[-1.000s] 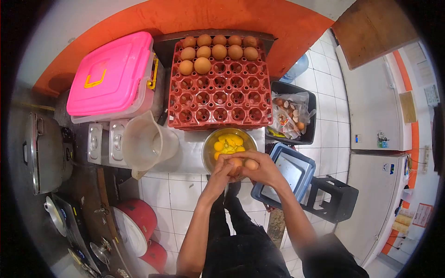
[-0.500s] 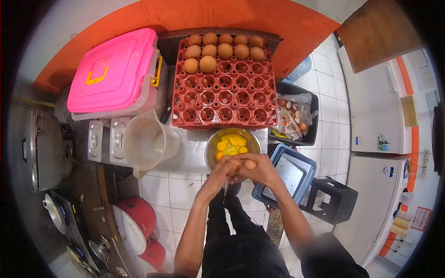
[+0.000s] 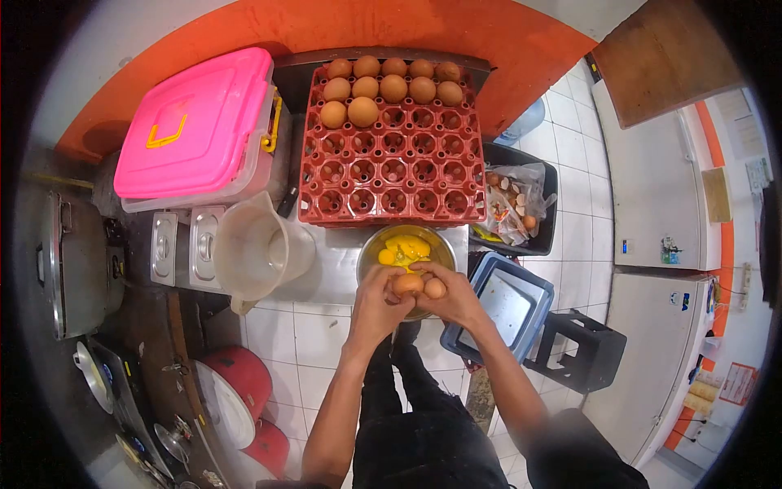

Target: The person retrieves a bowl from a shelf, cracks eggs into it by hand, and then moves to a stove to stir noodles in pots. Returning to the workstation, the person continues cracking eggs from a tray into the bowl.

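Observation:
A brown egg is held between the fingertips of my left hand and my right hand, above the near side of a metal bowl. My right hand also has a second brown egg tucked in its fingers. Several yellow yolks lie in the bowl; the hands cover its near part. Behind the bowl, a red egg tray carries whole brown eggs in its far rows and on its left. Whether the egg between my hands is cracked cannot be seen.
Right of the tray stands a black bin with eggshells in a plastic bag. A blue-grey tub sits nearer. To the left are a plastic pitcher, lidded steel containers and a pink-lidded box.
The fingers have shifted, and the egg between my hands now shows more fully. My left hand has turned slightly. The view has moved a little.

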Demonstrator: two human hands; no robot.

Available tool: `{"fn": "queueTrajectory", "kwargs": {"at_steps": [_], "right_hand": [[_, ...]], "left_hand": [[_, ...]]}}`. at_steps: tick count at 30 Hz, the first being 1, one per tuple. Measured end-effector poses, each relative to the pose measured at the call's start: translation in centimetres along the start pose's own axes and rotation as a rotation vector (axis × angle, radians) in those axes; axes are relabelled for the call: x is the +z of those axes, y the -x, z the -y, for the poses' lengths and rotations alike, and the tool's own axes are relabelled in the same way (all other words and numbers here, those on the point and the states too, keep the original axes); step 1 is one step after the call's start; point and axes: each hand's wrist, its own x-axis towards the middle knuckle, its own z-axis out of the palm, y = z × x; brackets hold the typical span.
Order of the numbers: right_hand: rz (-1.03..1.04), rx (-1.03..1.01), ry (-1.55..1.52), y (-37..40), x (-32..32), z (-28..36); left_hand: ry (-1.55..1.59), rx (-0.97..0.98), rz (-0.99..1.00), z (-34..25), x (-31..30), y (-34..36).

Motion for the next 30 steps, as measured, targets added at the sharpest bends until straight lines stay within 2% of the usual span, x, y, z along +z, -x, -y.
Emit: {"fn": "queueTrajectory", "kwargs": {"at_steps": [5, 11, 14, 17, 20, 21, 23, 24, 27, 29, 30], "right_hand": [[-0.019, 0.048, 0.013, 0.4, 0.1, 1.1], [-0.143, -0.110, 0.109, 0.5, 0.7, -0.7], [-0.147, -0.360, 0.162, 0.2, -0.1, 0.0], [-0.104, -0.345, 0.261, 0.4, -0.9, 0.8], [-0.150, -0.351, 0.125, 0.2, -1.4, 2.1], [-0.175, -0.209, -0.044, 0.4, -1.5, 2.0], [-0.216, 0.074, -0.382, 1.3, -2.0, 1.7], [-0.268, 0.096, -0.560, 1.5, -2.8, 1.3], [-0.461, 0.090, -1.086, 1.3, -6.7, 0.3], [-0.626, 0.110, -1.199, 0.4, -9.8, -0.9], [-0.632, 0.116, -1.136, -0.1, -11.1, -1.5]], "left_hand": [[0.053, 0.049, 0.031, -0.5, -0.7, -0.3], [-0.023, 0.203, 0.034, -0.1, -1.8, -0.3], [-0.102, 0.293, 0.028, -0.4, -2.5, -0.3], [-0.134, 0.365, 0.014, -0.9, -2.8, -0.6], [-0.121, 0.364, -0.003, -1.9, -2.7, -1.1], [-0.114, 0.356, -0.009, -2.3, -2.3, -1.5], [0.127, 0.284, -0.040, -3.1, 0.4, -2.5], [0.247, 0.249, -0.057, -3.6, 1.8, -3.2], [0.492, 0.305, 0.161, -8.1, 3.5, -5.7], [0.190, 0.464, -0.002, -8.8, 2.6, -8.7], [0.037, 0.539, -0.083, -9.2, 1.9, -10.7]]}}
